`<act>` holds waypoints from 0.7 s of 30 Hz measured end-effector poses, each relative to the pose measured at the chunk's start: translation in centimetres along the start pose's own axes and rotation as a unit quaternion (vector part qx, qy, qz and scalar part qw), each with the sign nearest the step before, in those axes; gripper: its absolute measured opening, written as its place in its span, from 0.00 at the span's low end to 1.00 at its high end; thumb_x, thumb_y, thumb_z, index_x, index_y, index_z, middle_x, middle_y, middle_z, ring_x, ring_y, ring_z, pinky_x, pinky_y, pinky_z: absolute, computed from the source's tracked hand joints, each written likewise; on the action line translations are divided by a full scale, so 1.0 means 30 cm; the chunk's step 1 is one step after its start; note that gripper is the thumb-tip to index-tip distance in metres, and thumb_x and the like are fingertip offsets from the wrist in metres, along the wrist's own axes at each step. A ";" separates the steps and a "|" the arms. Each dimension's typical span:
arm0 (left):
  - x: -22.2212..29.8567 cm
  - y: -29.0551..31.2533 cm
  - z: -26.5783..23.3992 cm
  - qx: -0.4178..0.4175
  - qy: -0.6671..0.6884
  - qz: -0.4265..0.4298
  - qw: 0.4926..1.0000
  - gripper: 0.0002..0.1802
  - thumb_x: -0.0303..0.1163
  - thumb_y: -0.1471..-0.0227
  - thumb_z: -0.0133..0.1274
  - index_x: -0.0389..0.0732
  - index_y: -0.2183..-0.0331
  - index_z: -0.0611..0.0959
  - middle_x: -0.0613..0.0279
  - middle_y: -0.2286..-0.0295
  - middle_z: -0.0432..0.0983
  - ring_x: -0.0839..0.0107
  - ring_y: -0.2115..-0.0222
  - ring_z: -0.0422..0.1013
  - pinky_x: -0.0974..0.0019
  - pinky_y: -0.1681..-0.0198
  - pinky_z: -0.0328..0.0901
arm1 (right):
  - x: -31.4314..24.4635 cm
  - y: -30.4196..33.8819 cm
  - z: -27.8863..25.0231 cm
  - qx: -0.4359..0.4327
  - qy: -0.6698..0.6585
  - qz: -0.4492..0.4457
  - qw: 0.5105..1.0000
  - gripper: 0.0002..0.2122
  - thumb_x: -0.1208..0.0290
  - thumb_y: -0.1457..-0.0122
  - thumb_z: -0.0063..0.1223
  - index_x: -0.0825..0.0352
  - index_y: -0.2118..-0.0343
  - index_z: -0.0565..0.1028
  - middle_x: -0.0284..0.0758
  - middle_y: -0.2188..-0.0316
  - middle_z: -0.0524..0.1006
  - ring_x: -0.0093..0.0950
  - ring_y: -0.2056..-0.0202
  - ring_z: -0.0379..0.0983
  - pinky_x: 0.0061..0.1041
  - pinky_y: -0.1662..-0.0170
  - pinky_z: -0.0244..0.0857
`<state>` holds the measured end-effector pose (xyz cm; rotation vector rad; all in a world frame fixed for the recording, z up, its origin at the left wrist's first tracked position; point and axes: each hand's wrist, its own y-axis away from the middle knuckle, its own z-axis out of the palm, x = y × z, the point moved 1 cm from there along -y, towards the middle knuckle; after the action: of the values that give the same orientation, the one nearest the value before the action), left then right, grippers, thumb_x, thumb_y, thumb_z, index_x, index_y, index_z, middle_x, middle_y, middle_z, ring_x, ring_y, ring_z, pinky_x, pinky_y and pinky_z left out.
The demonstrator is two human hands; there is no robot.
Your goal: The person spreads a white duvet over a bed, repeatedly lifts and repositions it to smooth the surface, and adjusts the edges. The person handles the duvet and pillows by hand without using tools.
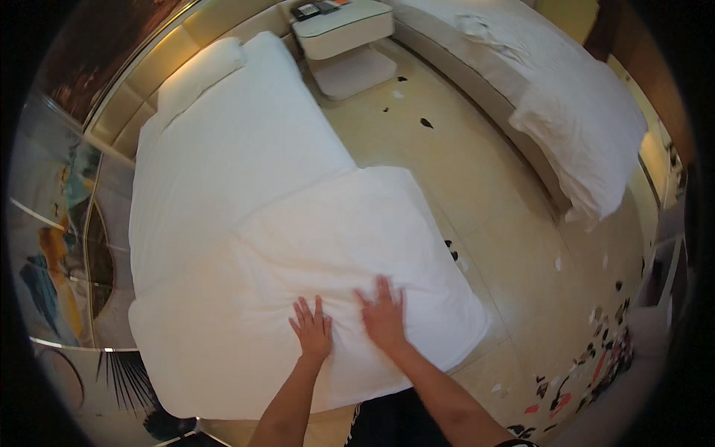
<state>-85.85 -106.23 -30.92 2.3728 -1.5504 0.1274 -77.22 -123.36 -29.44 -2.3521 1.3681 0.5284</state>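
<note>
White, wide, soft fabric bed cover (223,320), one piece: laid over the lower part of the bed, centre to lower left of the frame, its right corner hanging out at centre right. We note shallow creases gathered at the middle, just above and between the hands; the top edge runs slantwise and unevenly across the bed.

Left hand (311,334): lower centre, fingers spread, resting palm-down on the cover. Right hand (383,319): just right of it, fingers spread, slightly blurred, on or just over the cloth; we cannot tell how firmly it bears down. We see no fabric pinched in either.

Step in hand, in our judgement: flattening and arranging the cover. Next move, as we read it, calls for open palms worked outward from the creases, with light pressure so that the cloth does not bunch afresh.

Surroundings: flat mattress in a smooth white sheet (238,164), upper left; plump white rectangular pillow (197,80) at its head, against a padded beige headboard (119,123); white two-tier nightstand with rounded corners (346,33), top centre; second bed with rumpled white bedding (570,112), upper right; beige tiled floor (514,223), strewn with small dark pieces.
</note>
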 end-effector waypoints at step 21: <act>0.051 -0.879 -0.100 0.094 -0.040 -0.292 0.951 0.34 0.52 0.44 0.35 0.57 0.39 0.49 0.44 0.40 0.27 0.41 0.40 0.26 0.31 0.46 0.29 | 0.166 -0.897 0.101 -0.013 -0.020 -0.184 0.983 0.24 0.54 0.50 0.53 0.39 0.47 0.66 0.30 0.40 0.55 0.37 0.39 0.46 0.51 0.42 0.43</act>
<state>-61.05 -96.91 -33.05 2.9080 -0.8320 0.0485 -51.70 -113.16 -31.14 -2.5176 0.8810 0.4803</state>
